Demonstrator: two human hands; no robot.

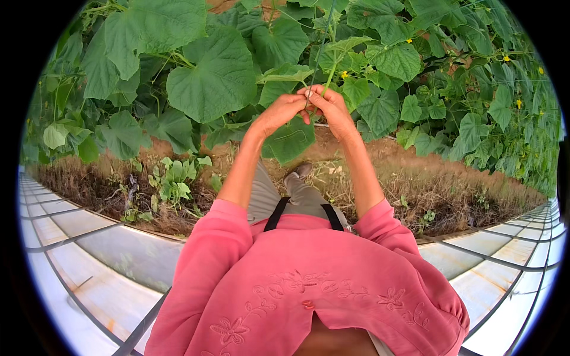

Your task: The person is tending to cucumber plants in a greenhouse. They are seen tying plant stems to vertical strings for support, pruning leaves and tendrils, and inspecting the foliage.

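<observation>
Both my hands meet at a green cucumber vine stem (pixel 330 76), beside a thin dark string (pixel 319 53) that runs down from the top. My left hand (pixel 285 110) reaches in from the left, its fingertips pinched at the string. My right hand (pixel 331 109) curls around the stem from the right, thumb and fingers touching my left fingertips. The fingers overlap, so their exact hold is partly hidden. A large cucumber leaf (pixel 289 140) hangs just below the hands, and a small yellow flower (pixel 344 74) shows right of the stem.
Dense cucumber leaves (pixel 213 73) spread across the top and both sides. Below them lies bare soil with dry plant litter (pixel 396 196) and a small leafy plant (pixel 178 178). Translucent sheeting (pixel 129 253) with dark bars (pixel 73 238) curves along the lower sides. A shoe (pixel 303 170) stands on the soil.
</observation>
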